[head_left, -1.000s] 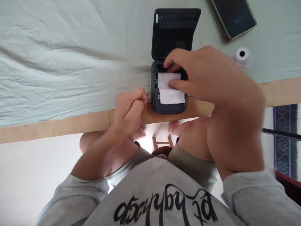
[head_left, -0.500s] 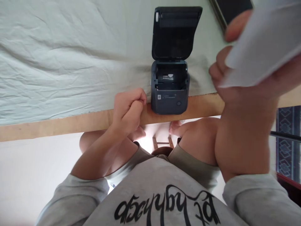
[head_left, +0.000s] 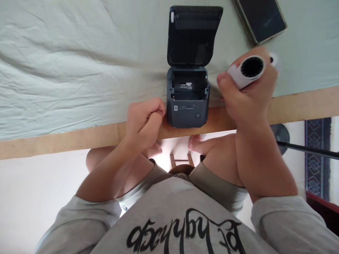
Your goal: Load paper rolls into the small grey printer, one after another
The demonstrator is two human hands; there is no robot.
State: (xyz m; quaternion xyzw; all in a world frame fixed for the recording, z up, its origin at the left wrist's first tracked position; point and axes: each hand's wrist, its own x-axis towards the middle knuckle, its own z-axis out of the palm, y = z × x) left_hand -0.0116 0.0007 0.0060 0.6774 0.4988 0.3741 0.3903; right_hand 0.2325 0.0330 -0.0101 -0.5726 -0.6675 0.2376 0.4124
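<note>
A small dark blue label printer (head_left: 187, 113) stands at the table's front edge, its black lid (head_left: 191, 38) swung up and its paper bay showing bare inside. My left hand (head_left: 145, 121) is closed in a fist, resting on the wooden edge just left of the printer. My right hand (head_left: 254, 95) is to the right of the printer, wrapped round a white paper roll (head_left: 239, 78) whose dark hollow core faces me. Behind the fingers, a small white round end (head_left: 275, 62) sticks out; I cannot tell whether it belongs to the same roll.
A dark smartphone (head_left: 262, 17) lies at the back right on the wrinkled pale green cloth (head_left: 79, 70). Bare wood (head_left: 53, 141) runs along the table's front edge. Below are my legs, a black rod (head_left: 312, 150) and a patterned blue textile (head_left: 316, 158).
My right hand has come down and leftward with the white roll, turning it so its core shows. The phone is now less covered. My left hand has stayed put.
</note>
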